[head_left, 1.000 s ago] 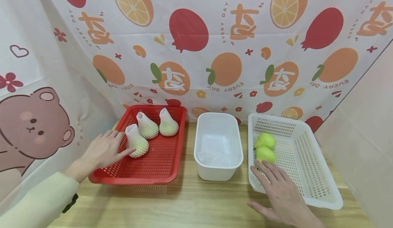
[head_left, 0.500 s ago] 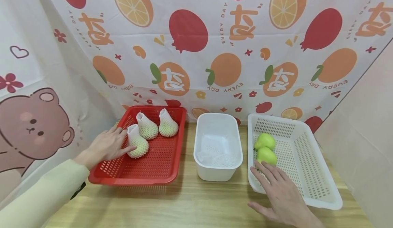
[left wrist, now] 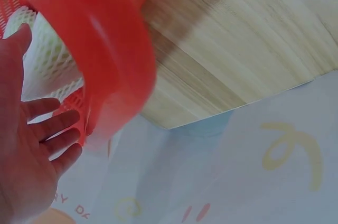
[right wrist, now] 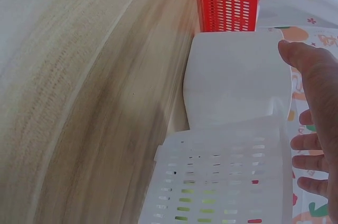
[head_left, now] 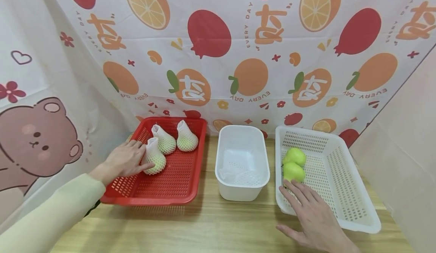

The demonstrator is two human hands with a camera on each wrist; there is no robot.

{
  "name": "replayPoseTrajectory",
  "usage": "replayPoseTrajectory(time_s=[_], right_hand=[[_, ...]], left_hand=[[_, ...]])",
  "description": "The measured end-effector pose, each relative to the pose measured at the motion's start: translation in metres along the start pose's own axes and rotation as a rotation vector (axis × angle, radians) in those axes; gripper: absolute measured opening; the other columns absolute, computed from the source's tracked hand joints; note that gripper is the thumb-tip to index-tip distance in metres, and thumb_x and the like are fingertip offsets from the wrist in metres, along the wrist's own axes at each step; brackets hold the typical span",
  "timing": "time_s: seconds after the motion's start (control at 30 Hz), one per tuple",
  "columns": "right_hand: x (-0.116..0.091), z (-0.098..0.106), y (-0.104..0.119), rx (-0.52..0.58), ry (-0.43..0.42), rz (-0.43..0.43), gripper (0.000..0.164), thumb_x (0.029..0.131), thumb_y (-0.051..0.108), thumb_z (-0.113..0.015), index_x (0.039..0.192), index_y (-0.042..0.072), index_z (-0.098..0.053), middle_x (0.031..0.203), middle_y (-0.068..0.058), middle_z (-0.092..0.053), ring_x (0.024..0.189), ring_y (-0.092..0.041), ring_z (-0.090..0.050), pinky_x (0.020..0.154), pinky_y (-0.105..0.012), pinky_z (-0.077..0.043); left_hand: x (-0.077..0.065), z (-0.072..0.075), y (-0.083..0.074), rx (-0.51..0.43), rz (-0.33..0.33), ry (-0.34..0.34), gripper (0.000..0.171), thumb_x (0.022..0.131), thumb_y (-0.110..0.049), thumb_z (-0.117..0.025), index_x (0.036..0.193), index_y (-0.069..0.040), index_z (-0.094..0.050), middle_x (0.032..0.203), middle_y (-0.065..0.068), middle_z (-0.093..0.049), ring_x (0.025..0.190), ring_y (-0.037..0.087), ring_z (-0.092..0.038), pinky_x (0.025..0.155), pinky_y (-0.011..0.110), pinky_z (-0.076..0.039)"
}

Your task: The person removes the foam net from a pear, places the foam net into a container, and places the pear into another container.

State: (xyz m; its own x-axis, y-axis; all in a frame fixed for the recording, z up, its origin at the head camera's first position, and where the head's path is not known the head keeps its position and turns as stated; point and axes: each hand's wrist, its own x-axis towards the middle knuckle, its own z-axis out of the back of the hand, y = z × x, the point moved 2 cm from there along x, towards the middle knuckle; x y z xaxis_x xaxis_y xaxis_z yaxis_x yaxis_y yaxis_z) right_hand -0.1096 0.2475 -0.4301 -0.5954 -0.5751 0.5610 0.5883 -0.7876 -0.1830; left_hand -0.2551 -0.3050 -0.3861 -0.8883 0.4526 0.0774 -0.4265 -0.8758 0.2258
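Observation:
My left hand reaches over the left side of the red basket, fingers spread and loosely extended. Its thumb and fingers lie beside and over the nearest green pear in a white foam net sleeve. Two more sleeved pears, one in the middle and one at the right, sit behind it. My right hand hovers over the front left of the white basket, fingers straight. Its fingertips are right at the near one of two bare green pears; the other pear lies just behind.
Between the baskets stands a white plastic bin with crumpled foam netting at its bottom. All three containers rest on a wooden table. A fruit-print curtain hangs close behind them.
My left hand has moved a little to the right, and the nearest sleeved pear has shifted slightly right with it. My right hand stays nearly still; the near bare pear has shifted slightly.

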Motion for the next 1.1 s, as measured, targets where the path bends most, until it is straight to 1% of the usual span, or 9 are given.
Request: replayPoseTrajectory(time_s=[0.1, 0.23, 0.4, 0.57, 0.8, 0.93, 0.97, 1.03, 1.1], right_hand=[[-0.001, 0.000, 0.000, 0.010, -0.004, -0.004, 0.092, 0.094, 0.083, -0.042, 0.143, 0.007, -0.061, 0.144, -0.012, -0.066, 0.129, -0.035, -0.060, 0.134, -0.023, -0.001], [-0.002, 0.000, 0.000, 0.013, -0.002, -0.005, 0.093, 0.094, 0.083, -0.044, 0.143, 0.007, -0.062, 0.142, -0.012, -0.066, 0.129, -0.035, -0.060, 0.134, -0.023, -0.001], [-0.003, 0.000, 0.000, 0.010, 0.003, -0.011, 0.093, 0.094, 0.084, -0.042, 0.143, 0.008, -0.062, 0.142, -0.010, -0.067, 0.128, -0.034, -0.061, 0.134, -0.022, 0.000], [-0.005, -0.001, -0.001, 0.018, 0.013, -0.017, 0.093, 0.089, 0.083, -0.054, 0.143, 0.008, -0.062, 0.143, -0.010, -0.067, 0.128, -0.034, -0.061, 0.134, -0.022, 0.000], [-0.006, -0.002, -0.001, 0.014, 0.047, -0.041, 0.093, 0.088, 0.084, -0.054, 0.144, 0.010, -0.061, 0.145, -0.008, -0.065, 0.130, -0.033, -0.060, 0.133, -0.020, 0.001], [-0.007, -0.002, -0.001, -0.003, 0.076, -0.060, 0.095, 0.081, 0.082, -0.066, 0.145, 0.013, -0.061, 0.146, -0.005, -0.064, 0.132, -0.031, -0.060, 0.126, -0.030, -0.020], [-0.007, -0.002, -0.001, -0.004, 0.080, -0.062, 0.096, 0.079, 0.082, -0.068, 0.145, 0.013, -0.061, 0.146, -0.005, -0.065, 0.132, -0.031, -0.060, 0.124, -0.030, -0.020], [-0.007, -0.003, -0.001, -0.006, 0.087, -0.064, 0.096, 0.077, 0.081, -0.070, 0.145, 0.013, -0.061, 0.146, -0.005, -0.065, 0.132, -0.031, -0.060, 0.125, -0.030, -0.020], [-0.008, -0.003, -0.002, 0.001, 0.085, -0.059, 0.095, 0.078, 0.081, -0.069, 0.144, 0.012, -0.061, 0.145, -0.006, -0.066, 0.131, -0.031, -0.060, 0.131, -0.024, -0.011]], left_hand=[[0.003, 0.000, -0.003, -0.006, -0.010, -0.008, 0.070, 0.091, -0.059, -0.072, 0.113, 0.007, -0.065, 0.109, 0.027, -0.070, 0.110, 0.048, -0.065, 0.105, 0.063, -0.051], [0.004, -0.001, -0.008, -0.005, -0.004, 0.000, 0.071, 0.091, -0.060, -0.072, 0.116, 0.006, -0.064, 0.111, 0.027, -0.071, 0.112, 0.049, -0.065, 0.109, 0.066, -0.046], [0.006, -0.006, -0.011, 0.004, -0.007, 0.033, 0.068, 0.090, -0.062, -0.071, 0.113, 0.002, -0.063, 0.108, 0.024, -0.071, 0.108, 0.045, -0.066, 0.103, 0.062, -0.051], [0.010, -0.012, -0.013, 0.008, 0.000, 0.092, 0.074, 0.092, -0.064, -0.068, 0.123, 0.002, -0.062, 0.120, 0.027, -0.070, 0.118, 0.048, -0.065, 0.107, 0.061, -0.052], [0.014, -0.017, -0.015, -0.020, -0.020, 0.107, 0.082, 0.092, -0.064, -0.067, 0.132, 0.008, -0.059, 0.128, 0.031, -0.067, 0.124, 0.052, -0.061, 0.111, 0.064, -0.048], [0.017, -0.019, -0.016, -0.032, -0.016, 0.109, 0.083, 0.090, -0.066, -0.069, 0.129, 0.006, -0.059, 0.124, 0.029, -0.067, 0.120, 0.050, -0.062, 0.107, 0.064, -0.050], [0.018, -0.019, -0.016, -0.034, -0.015, 0.112, 0.083, 0.089, -0.067, -0.070, 0.128, 0.006, -0.059, 0.123, 0.029, -0.067, 0.118, 0.049, -0.062, 0.106, 0.063, -0.050], [0.019, -0.019, -0.017, -0.036, -0.014, 0.120, 0.083, 0.088, -0.067, -0.070, 0.127, 0.005, -0.059, 0.122, 0.028, -0.068, 0.116, 0.047, -0.063, 0.105, 0.063, -0.052], [0.020, -0.018, -0.019, -0.039, -0.010, 0.141, 0.086, 0.088, -0.067, -0.071, 0.131, 0.006, -0.058, 0.126, 0.029, -0.067, 0.120, 0.048, -0.062, 0.107, 0.063, -0.051]])
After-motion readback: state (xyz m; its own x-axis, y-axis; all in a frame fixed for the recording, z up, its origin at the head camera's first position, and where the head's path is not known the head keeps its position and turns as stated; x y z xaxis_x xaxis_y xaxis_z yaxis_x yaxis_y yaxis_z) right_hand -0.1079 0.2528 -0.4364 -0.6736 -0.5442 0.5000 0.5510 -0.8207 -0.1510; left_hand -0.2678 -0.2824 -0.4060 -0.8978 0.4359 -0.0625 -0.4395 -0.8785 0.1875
